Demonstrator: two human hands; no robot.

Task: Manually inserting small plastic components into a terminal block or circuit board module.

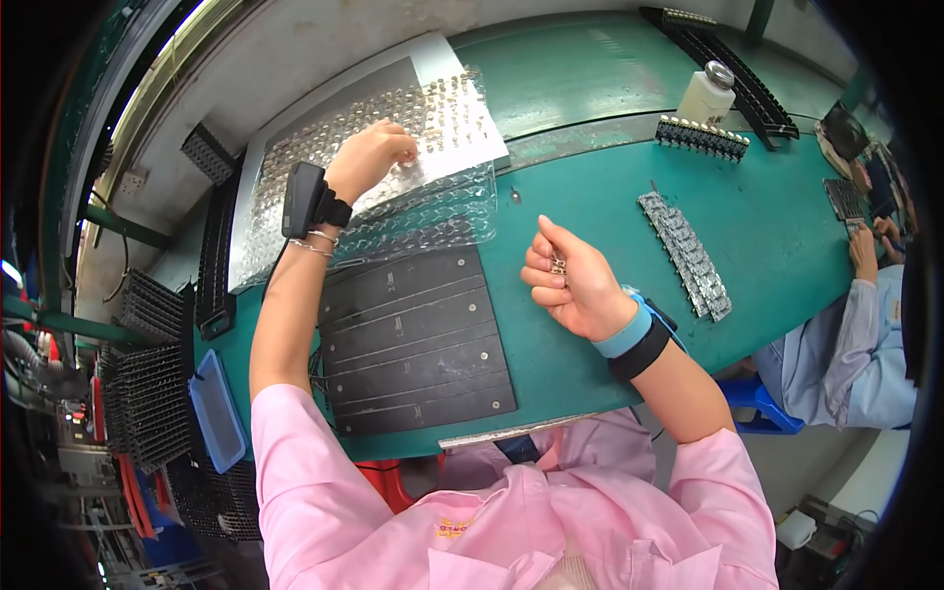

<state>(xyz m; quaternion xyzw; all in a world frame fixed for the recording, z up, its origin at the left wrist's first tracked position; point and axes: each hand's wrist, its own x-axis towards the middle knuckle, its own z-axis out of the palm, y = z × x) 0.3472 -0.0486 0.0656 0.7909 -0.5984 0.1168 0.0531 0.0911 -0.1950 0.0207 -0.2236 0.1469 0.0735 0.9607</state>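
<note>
My left hand (372,159) hovers over a clear plastic blister tray (462,211) with rows of small metal parts (433,113) in it. Its fingers are bent and pinched together at the tray's right part; what lies between the fingertips is too small to make out. The tray rests on a silvery metal panel (433,61). Palm up above the green table, my right hand (590,295) curls its fingers round a few small brass-coloured metal parts (559,266). A single small metal part (515,196) lies on the table between the tray and my right hand.
A black slotted plate (403,344) lies in front of me. To the right are a strip of circuit boards (685,256), a black rack of parts (702,140) and a white bottle (707,94). A blue tray (217,411) stands at left. Another person (855,344) works at the far right.
</note>
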